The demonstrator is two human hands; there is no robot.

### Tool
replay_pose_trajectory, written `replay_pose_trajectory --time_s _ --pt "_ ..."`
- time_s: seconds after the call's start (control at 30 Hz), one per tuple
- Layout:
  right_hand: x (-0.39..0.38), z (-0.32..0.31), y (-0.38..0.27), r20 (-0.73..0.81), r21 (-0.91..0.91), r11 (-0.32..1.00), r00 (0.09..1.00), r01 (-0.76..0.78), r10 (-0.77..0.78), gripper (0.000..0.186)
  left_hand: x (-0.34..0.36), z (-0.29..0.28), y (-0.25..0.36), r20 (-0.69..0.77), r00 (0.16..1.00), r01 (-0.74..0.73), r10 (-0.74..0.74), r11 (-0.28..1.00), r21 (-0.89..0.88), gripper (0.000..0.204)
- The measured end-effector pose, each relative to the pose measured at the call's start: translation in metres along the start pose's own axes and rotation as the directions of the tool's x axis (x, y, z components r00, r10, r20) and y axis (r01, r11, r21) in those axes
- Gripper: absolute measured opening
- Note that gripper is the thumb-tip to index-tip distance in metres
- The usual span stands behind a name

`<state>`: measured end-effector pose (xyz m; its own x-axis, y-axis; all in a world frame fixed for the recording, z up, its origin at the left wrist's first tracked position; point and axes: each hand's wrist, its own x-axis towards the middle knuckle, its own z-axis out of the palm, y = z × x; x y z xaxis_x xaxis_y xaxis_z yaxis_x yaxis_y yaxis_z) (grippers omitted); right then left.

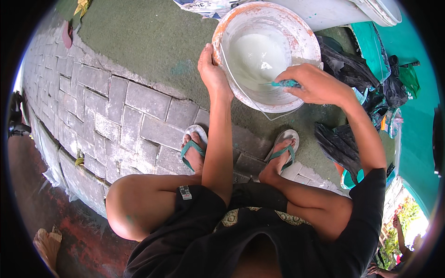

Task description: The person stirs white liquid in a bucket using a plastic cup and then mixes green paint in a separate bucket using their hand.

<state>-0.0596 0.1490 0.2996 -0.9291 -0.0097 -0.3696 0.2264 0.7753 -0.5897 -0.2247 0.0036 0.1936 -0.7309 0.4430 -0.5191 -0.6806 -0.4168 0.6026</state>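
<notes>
A whitish, orange-stained bucket [306, 39] stands on the ground ahead of my feet, tilted toward me. Pale, wet whitish liquid [259, 53] lies in it, and its wire handle [248, 99] hangs down over the near side. My left hand [212, 74] grips the bucket's left rim, fingers curled round the outside. Over the near right of the opening, my right hand [315, 84] is closed round a tool with a teal, paint-smeared handle [287, 84]. A thin part of this tool points left into the bucket; its far end is hard to make out.
Black plastic bags [345, 65] and other litter lie right of the bucket, by a teal wall [424, 125]. A large white container [320, 11] and a printed sack [208, 5] are behind it. Grey paving [139, 102] extends left. Another person's arm [401, 236] shows at lower right.
</notes>
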Motion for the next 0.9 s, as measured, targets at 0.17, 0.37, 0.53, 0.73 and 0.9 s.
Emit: replay_pose_trajectory --time_s 0.17,0.37,0.53,0.73,0.9 --pt "0.016 -0.012 -0.006 0.085 0.033 0.994 0.992 -0.1 0.097 0.024 -0.002 0.002 0.0 0.025 1.0 -0.008 0.007 1.0 0.024 0.032" --pt "0.044 -0.013 0.012 -0.048 0.076 0.997 0.999 0.016 -0.012 0.025 -0.002 0.004 0.0 0.069 0.998 0.001 -0.001 1.0 0.003 0.033" --pt "0.05 -0.015 0.03 -0.267 -0.033 0.999 0.963 0.026 -0.034 0.023 0.0 0.003 -0.002 0.062 0.998 -0.007 0.007 1.0 -0.001 0.034" --pt "0.029 -0.011 0.056 -0.39 -0.128 0.992 0.92 -0.01 -0.041 0.024 -0.001 0.004 -0.002 0.077 0.997 -0.011 0.009 1.0 0.015 0.035" --pt "0.01 -0.017 0.015 -0.172 -0.014 0.986 0.971 -0.168 0.163 0.022 -0.001 0.002 0.0 -0.009 1.0 -0.019 0.019 1.0 0.023 0.034"
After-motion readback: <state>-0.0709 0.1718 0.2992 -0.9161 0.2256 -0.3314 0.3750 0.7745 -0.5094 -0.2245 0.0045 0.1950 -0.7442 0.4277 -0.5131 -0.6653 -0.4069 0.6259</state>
